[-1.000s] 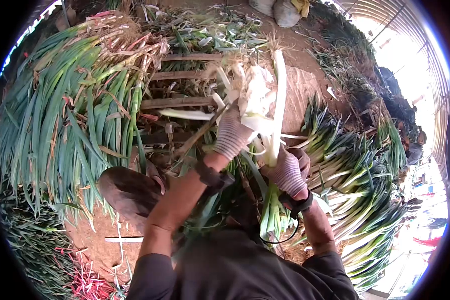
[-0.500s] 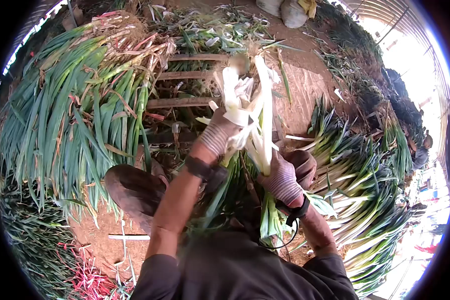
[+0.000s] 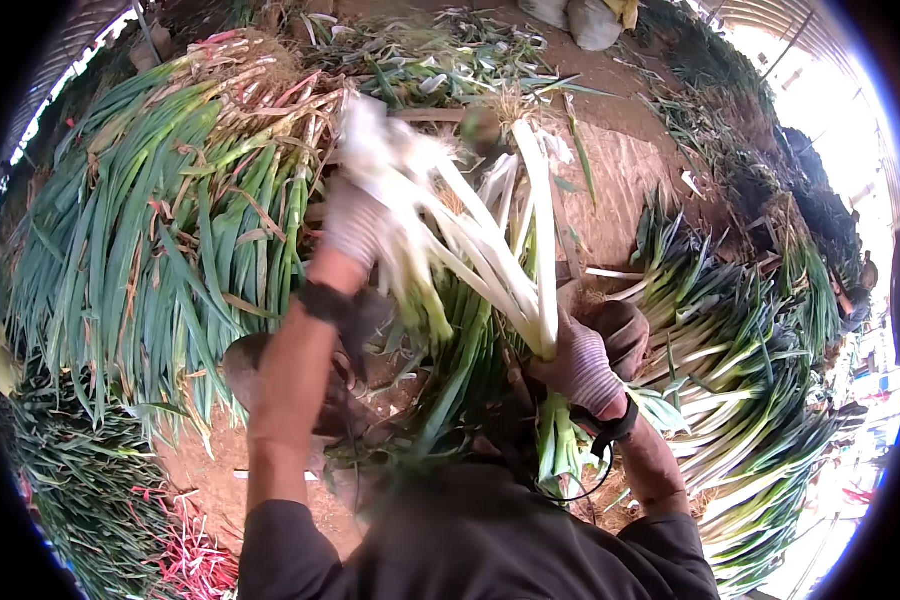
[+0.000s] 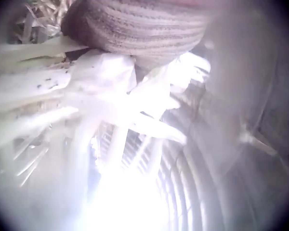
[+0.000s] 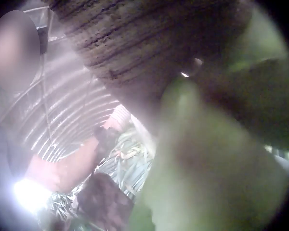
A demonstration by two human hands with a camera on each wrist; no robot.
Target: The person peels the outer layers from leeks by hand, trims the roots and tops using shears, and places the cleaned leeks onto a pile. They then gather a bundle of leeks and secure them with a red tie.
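In the head view my right hand (image 3: 578, 368), in a striped glove, grips a few leeks (image 3: 540, 240) around their stalks. Their white shanks and roots point away from me, and green leaves (image 3: 560, 440) hang below the fist. My left hand (image 3: 355, 220), gloved too and blurred, clutches a bunch of pale leek leaves (image 3: 407, 265) to the left of those shanks. The left wrist view has the striped glove (image 4: 139, 26) over whitish torn leaf sheaths (image 4: 106, 77). Close before the right wrist camera, a broad green leaf (image 5: 202, 168) hangs under the glove (image 5: 130, 43).
A big heap of untrimmed leeks (image 3: 150, 220) lies on the left. Cleaned leeks (image 3: 740, 400) are stacked in rows on the right. Leaf scraps (image 3: 440, 60) cover the ground ahead, near a wooden slat (image 3: 430, 115). Red ties (image 3: 195, 550) lie at lower left.
My left hand has swung left, away from the leeks, with pale leaves trailing from it. My right hand keeps its grip in nearly the same place.
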